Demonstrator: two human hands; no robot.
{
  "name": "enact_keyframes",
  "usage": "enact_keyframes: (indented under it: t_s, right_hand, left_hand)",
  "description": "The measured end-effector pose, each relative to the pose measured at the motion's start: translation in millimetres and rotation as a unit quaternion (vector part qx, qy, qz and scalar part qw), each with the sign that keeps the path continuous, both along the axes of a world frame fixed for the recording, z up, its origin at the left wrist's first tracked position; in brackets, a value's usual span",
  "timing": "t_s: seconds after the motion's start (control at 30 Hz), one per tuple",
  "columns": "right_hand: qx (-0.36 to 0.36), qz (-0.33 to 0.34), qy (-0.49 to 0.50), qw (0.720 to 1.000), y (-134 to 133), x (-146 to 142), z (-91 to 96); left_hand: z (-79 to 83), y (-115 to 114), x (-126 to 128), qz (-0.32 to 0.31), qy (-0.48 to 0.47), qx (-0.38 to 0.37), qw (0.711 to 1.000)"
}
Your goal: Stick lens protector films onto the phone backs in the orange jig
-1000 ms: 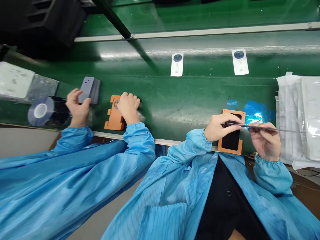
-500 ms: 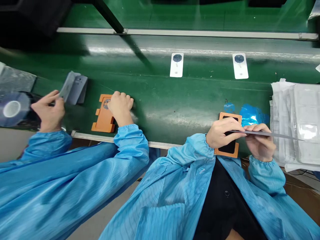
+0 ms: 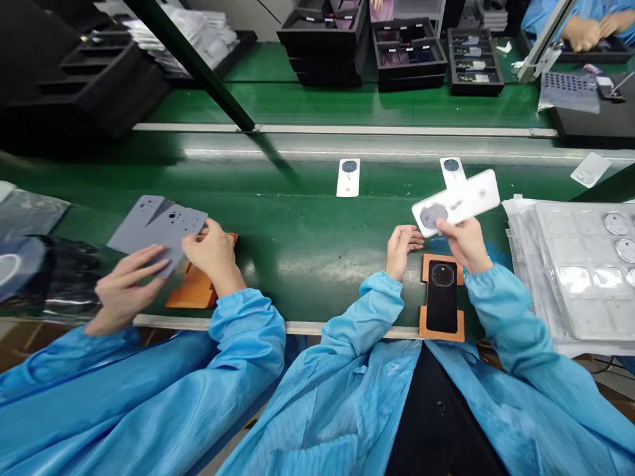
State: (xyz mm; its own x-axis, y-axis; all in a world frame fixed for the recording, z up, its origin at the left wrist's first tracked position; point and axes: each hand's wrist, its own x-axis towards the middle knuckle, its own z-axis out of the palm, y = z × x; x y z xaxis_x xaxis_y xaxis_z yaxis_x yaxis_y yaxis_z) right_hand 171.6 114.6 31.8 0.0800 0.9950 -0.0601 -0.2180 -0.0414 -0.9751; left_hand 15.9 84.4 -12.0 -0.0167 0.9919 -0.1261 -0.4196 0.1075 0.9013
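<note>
In the head view my right hand (image 3: 465, 243) pinches the lower edge of a white phone-shaped card (image 3: 469, 199), which has a grey round patch at its left end. The card is tilted, raised above the bench and slightly blurred. My left hand (image 3: 404, 250) is just left of the card, fingers loosely curled and apart, with nothing visible in it. Below and between my hands, a black phone-shaped panel (image 3: 441, 307) with a round camera area lies in an orange holder (image 3: 443, 336) at the bench edge.
White cards lie farther back, one at centre (image 3: 348, 178) and one partly behind the held card. A clear tray (image 3: 570, 264) with round parts stands right, on white sheets. On the left a co-worker's hands hold grey panels (image 3: 173, 228) over an orange holder (image 3: 191, 291). Black trays (image 3: 409, 56) stand behind.
A thin sheet was edge-on between both my hands over the holder. Now my right hand alone holds a card, raised and turned face-on; my left hand has moved left, uncovering the black panel.
</note>
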Motion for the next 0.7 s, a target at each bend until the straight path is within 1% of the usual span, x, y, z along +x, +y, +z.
enact_keyframes:
  t_s: [0.03, 0.07, 0.13, 0.17, 0.2, 0.23, 0.3, 0.37, 0.43, 0.5, 0.6, 0.7]
  right_hand:
    - [0.003, 0.031, 0.003, 1.0, 19.6, -8.6, 3.5]
    - [-0.008, 0.082, -0.016, 0.997, 36.0, -17.6, 4.8]
    - [-0.045, 0.182, -0.089, 0.978, 57.9, -33.3, 0.8]
    - [-0.061, 0.218, -0.132, 0.965, 64.4, -37.8, -3.6]
    - [-0.071, 0.237, -0.171, 0.954, 69.7, -38.6, -8.3]
    - [-0.072, 0.239, -0.204, 0.946, 75.6, -35.1, -12.6]
    - [-0.063, 0.203, -0.278, 0.937, 94.1, -15.4, -16.6]
    - [-0.056, 0.125, -0.371, 0.918, 122.7, 15.6, -14.2]
    - [-0.066, 0.04, -0.462, 0.883, 153.9, 48.3, -9.7]
    - [-0.098, -0.013, -0.533, 0.84, 178.7, 74.8, -8.5]
    - [-0.149, -0.034, -0.597, 0.787, 199.3, 95.2, -14.5]
    - [-0.169, -0.033, -0.636, 0.752, 209.3, 98.3, -20.4]
  left_hand:
    - [-6.6, 8.9, -3.7, 0.004, 0.004, -0.02, 1.0]
    - [-13.1, 16.1, -6.9, 0.004, 0.016, -0.035, 0.999]
    - [-23.9, 24.2, -11.4, -0.001, 0.042, -0.044, 0.998]
    - [-27.9, 25.5, -12.6, -0.007, 0.05, -0.042, 0.998]
    - [-30.9, 25.5, -12.9, -0.013, 0.057, -0.038, 0.998]
    - [-33.0, 24.7, -12.6, -0.019, 0.067, -0.033, 0.997]
    - [-34.7, 22.4, -10.4, -0.031, 0.088, -0.02, 0.995]
    - [-34.4, 20.4, -8.0, -0.041, 0.11, -0.006, 0.993]
    - [-33.3, 18.6, -6.6, -0.048, 0.134, 0.006, 0.99]
    - [-32.5, 16.7, -6.3, -0.053, 0.158, 0.018, 0.986]
    - [-32.5, 14.3, -6.5, -0.054, 0.187, 0.033, 0.98]
    - [-33.9, 13.9, -5.5, -0.053, 0.207, 0.043, 0.976]
